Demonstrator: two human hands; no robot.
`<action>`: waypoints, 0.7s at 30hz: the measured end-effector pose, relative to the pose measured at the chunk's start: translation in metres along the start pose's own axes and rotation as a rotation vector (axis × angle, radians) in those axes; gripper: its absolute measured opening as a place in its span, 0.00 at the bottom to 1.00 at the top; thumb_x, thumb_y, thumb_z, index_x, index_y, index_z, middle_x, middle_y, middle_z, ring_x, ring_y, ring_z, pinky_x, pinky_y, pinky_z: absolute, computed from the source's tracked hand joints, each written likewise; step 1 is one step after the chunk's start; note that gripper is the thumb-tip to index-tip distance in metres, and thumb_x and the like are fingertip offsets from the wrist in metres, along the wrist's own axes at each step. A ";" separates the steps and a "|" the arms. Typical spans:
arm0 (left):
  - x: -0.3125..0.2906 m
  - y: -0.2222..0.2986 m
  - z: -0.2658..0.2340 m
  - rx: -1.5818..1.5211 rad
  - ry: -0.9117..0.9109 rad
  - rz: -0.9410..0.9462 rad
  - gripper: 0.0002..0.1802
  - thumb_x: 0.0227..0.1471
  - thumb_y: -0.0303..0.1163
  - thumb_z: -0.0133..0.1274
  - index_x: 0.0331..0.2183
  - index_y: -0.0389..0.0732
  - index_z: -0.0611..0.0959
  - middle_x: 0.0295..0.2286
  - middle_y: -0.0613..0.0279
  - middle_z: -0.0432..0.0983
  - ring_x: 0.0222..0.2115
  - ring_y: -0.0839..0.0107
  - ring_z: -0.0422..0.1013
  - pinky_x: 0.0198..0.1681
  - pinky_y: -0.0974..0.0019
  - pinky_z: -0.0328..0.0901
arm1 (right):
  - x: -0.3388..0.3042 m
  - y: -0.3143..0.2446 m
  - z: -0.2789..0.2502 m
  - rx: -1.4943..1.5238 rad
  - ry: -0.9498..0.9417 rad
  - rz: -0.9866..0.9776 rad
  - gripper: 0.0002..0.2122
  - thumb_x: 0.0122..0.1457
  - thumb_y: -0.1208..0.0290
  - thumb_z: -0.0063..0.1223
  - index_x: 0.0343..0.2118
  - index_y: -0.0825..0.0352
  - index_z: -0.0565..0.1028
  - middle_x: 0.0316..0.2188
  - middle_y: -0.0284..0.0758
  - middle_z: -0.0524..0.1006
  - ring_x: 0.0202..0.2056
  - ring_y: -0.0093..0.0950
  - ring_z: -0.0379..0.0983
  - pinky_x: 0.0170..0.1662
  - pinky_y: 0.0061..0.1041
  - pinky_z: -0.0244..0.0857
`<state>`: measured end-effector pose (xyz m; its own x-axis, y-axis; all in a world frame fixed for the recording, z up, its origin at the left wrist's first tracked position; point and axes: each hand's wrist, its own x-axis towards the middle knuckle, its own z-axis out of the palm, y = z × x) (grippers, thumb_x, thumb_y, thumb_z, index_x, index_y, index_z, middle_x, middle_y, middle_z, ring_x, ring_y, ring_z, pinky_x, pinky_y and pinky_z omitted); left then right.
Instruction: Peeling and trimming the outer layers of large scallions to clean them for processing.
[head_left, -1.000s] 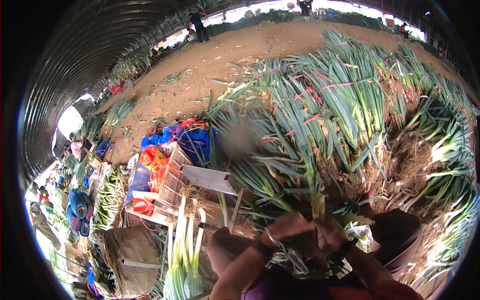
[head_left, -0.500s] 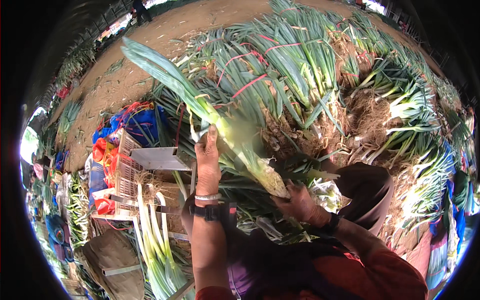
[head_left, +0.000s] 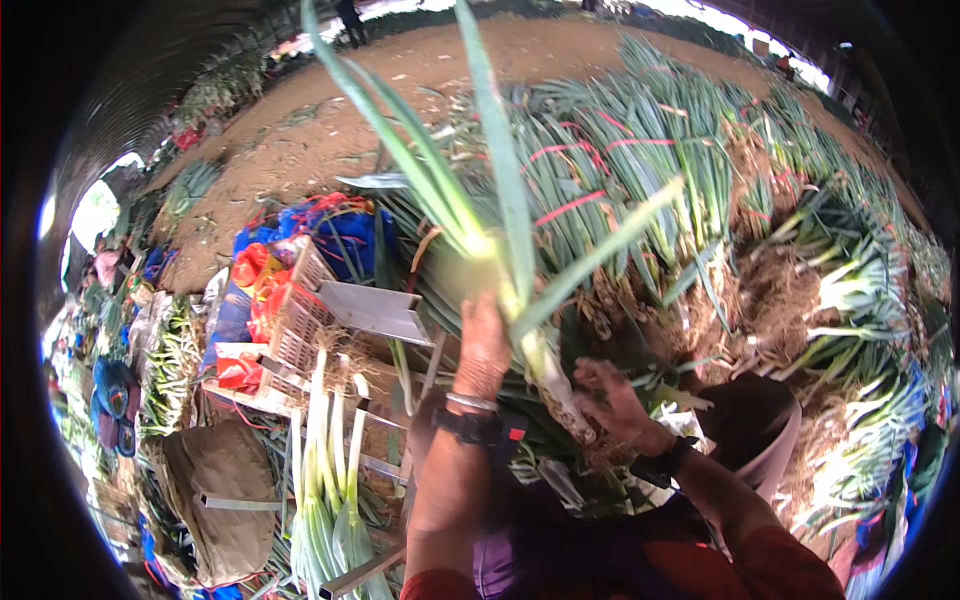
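A person's bare left hand (head_left: 485, 345) is closed around the middle of a long leek-like stalk (head_left: 547, 380), which is held at a slant in front of the body. Its green leaves fan out up and away, one bending off to the right, and its pale root end points down toward the lap. The right hand (head_left: 615, 405) is loosely spread beside that root end; a blurred patch lies over part of the view, and I cannot tell for certain whether its fingers touch the stalk. The step in hand appears to be working on the lower end of this one stalk. More of that work would call for a steady left grip and right fingers closing in lightly.

Beyond is bare brown ground (head_left: 430, 95), heaped with leafy green bundles (head_left: 680, 175) bound by red ties (head_left: 570, 207). To the left, pale stalks (head_left: 328, 440) stand root end up, near a pinkish crate (head_left: 302, 325), orange-red bags (head_left: 268, 292), a blue bundle (head_left: 345, 240) and a brown cloth (head_left: 215, 490). A ribbed, arched roof (head_left: 140, 130) curves overhead, and a distant person (head_left: 350, 22) stands at the far edge.
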<state>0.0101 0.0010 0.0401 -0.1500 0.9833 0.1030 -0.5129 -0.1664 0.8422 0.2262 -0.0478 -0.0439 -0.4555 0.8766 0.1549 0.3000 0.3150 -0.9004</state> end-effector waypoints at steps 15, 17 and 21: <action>-0.012 -0.025 -0.021 0.788 0.016 0.330 0.20 0.55 0.38 0.51 0.46 0.35 0.74 0.37 0.61 0.74 0.37 0.71 0.70 0.42 0.65 0.66 | 0.090 -0.050 0.037 0.126 0.207 -0.036 0.16 0.52 0.73 0.55 0.44 0.70 0.69 0.37 0.42 0.75 0.38 0.31 0.71 0.43 0.28 0.65; -0.003 -0.018 0.002 0.070 0.125 -0.020 0.19 0.55 0.39 0.52 0.44 0.37 0.75 0.34 0.63 0.75 0.34 0.73 0.71 0.37 0.68 0.67 | 0.096 -0.036 0.044 0.146 0.375 -0.050 0.08 0.52 0.73 0.53 0.35 0.69 0.74 0.29 0.40 0.76 0.32 0.36 0.73 0.41 0.31 0.65; 0.013 -0.013 -0.015 -0.049 0.211 0.116 0.19 0.55 0.37 0.52 0.47 0.40 0.75 0.34 0.67 0.73 0.29 0.79 0.68 0.35 0.72 0.65 | 0.099 -0.033 0.037 1.168 0.416 0.131 0.06 0.52 0.80 0.49 0.33 0.65 0.74 0.28 0.31 0.75 0.32 0.27 0.72 0.39 0.25 0.65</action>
<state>0.0022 0.0145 0.0228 -0.3807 0.9212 0.0802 -0.5218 -0.2856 0.8038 0.1398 0.0149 -0.0137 -0.1147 0.9927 -0.0382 -0.6979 -0.1079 -0.7080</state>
